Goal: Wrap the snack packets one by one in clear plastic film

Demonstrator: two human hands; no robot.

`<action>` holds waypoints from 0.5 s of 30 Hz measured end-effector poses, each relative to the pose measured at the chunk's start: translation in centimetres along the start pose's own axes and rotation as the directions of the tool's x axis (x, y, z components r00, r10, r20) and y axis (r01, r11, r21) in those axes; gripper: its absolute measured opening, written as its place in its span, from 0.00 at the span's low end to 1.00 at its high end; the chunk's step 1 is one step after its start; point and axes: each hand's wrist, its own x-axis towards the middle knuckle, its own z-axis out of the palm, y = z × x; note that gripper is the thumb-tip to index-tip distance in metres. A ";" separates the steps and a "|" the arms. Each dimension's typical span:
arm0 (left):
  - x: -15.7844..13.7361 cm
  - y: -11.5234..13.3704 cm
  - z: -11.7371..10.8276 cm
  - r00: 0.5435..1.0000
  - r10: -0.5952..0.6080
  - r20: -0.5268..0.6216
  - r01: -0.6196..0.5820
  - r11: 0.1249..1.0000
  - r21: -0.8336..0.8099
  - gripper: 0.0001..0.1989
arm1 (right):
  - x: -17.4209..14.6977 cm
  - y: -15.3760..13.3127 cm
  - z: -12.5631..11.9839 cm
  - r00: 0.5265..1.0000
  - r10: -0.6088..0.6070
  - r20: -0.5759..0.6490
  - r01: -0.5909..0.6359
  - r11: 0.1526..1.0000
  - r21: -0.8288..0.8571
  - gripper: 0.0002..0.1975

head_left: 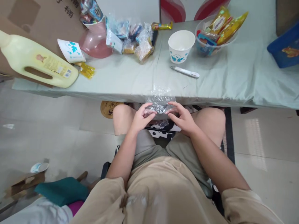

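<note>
A crinkled sheet of clear plastic film [160, 99] hangs at the table's front edge, above my lap. The fingers of my left hand [142, 117] are curled onto its left side, thumb toward the middle. On the opposite side, my right hand [184, 119] grips the film between thumb and fingers. Glare and folds hide whether anything lies inside the film. Below the hands runs a thin black bar [160, 130], over a black-and-white patterned surface [161, 135] between my legs.
On the cloth-covered table [126, 76] are a white paper cup [178, 49], a white pen [185, 72], a clear bowl of snack packets [207, 43], a pile of wrapped packets [136, 39], a tipped paper cup [71, 51], a yellow jug [42, 62] and a blue container [286, 49].
</note>
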 end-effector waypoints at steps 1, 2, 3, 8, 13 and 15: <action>-0.1 -0.1 -0.2 1.000 0.000 0.028 0.000 1.000 0.015 0.32 | 0.2 0.1 0.0 1.000 0.010 -0.024 -0.009 1.000 0.018 0.21; -0.2 -0.3 -0.4 0.999 -0.001 0.053 0.000 0.999 0.032 0.34 | 0.4 0.2 0.0 0.998 0.022 -0.055 -0.020 0.999 0.037 0.19; -0.3 -0.4 -0.4 0.998 -0.002 0.066 -0.002 0.999 0.050 0.34 | 0.4 0.3 0.0 0.996 0.034 -0.087 -0.029 0.998 0.057 0.18; -0.5 -0.9 -0.5 1.000 0.002 0.022 -0.002 1.000 0.014 0.33 | 0.1 0.3 0.0 0.992 0.075 -0.105 -0.065 0.993 0.094 0.20; 0.3 -0.9 -0.5 0.999 -0.046 -0.011 0.044 0.988 -0.147 0.37 | -0.1 1.1 0.0 0.985 0.160 -0.069 -0.150 0.981 0.125 0.28; 0.3 -0.8 -0.6 0.996 -0.088 0.012 0.089 0.980 -0.178 0.36 | 0.1 1.7 -0.2 0.971 0.208 -0.121 -0.194 0.974 0.113 0.33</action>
